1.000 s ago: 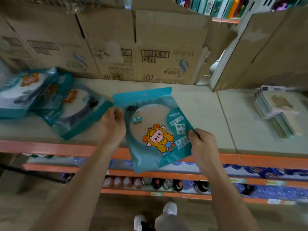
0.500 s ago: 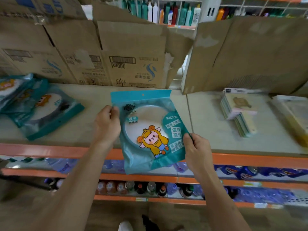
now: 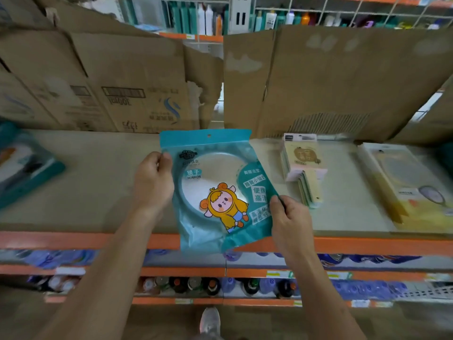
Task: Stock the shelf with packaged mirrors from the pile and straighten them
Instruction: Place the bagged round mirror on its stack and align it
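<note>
Two hands on one teal packaged mirror (image 3: 215, 182) at centre frame, held tilted over the front of the beige shelf (image 3: 98, 192). Pinched at its upper left edge by the left hand (image 3: 153, 182), thumb on the front. Gripped at its lower right edge by the right hand (image 3: 291, 224), fingers curled behind. Lay blurred at far left on the shelf: pile of teal packets (image 3: 24, 173). Sat right of centre: stack of pale yellow packs (image 3: 304, 168), then a larger yellow pack (image 3: 402, 190) at far right. Stood along the back: brown cardboard sheets (image 3: 343, 77).
</note>
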